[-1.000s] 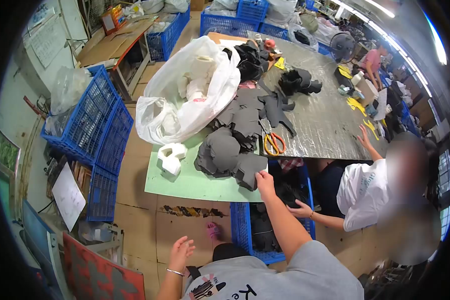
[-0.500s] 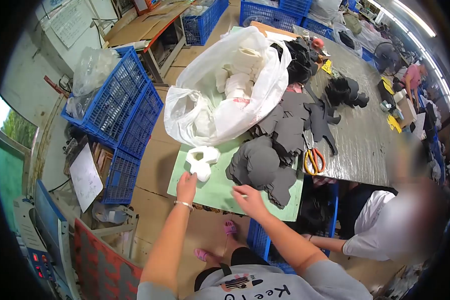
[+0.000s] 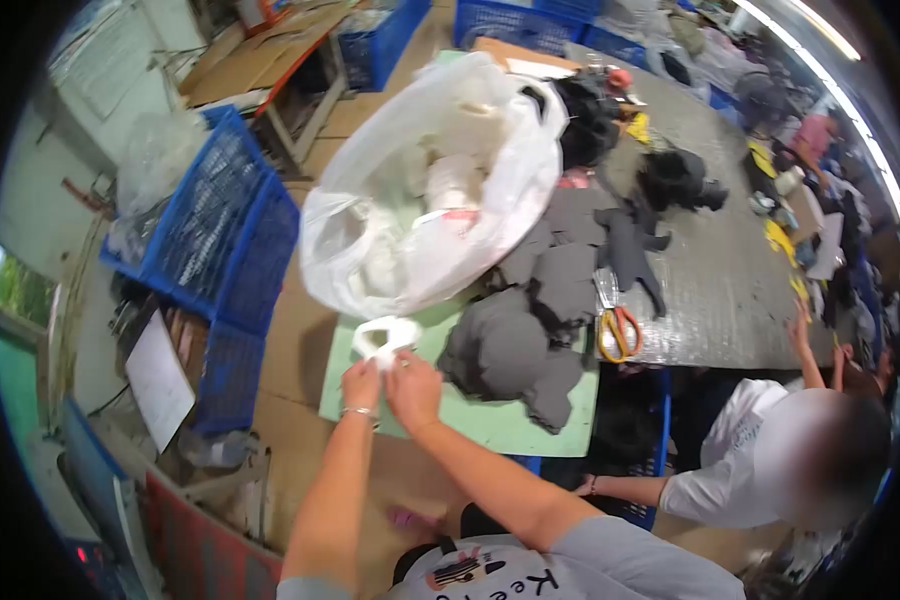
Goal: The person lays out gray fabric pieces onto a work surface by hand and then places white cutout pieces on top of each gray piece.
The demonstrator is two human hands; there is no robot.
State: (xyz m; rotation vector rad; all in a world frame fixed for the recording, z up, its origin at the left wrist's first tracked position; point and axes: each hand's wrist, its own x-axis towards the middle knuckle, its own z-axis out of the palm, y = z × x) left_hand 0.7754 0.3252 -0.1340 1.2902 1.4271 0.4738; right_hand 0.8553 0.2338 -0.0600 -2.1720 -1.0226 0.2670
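A white cut-out piece (image 3: 400, 331) with an opening in it, perhaps fabric or foam, lies at the near left of the green board (image 3: 450, 424). My left hand (image 3: 361, 386) pinches its near edge. Close beside it, my right hand (image 3: 413, 388) has its fingers closed on the same edge. Just to the right is a pile of dark grey cut pieces (image 3: 511, 345). Beyond the white piece stands an open white plastic bag (image 3: 345, 275) with more white pieces (image 3: 454, 183) inside.
Orange-and-yellow-handled scissors (image 3: 620, 333) lie on the metal-covered table (image 3: 715, 315), near black pieces (image 3: 682, 180). A co-worker in a white shirt (image 3: 735, 455) is at the right, one arm over the table. Blue crates (image 3: 210, 220) are stacked at the left.
My right hand has moved left from beside the grey pile to the white piece and closed on it next to my left hand. The co-worker's arm now reaches over the table.
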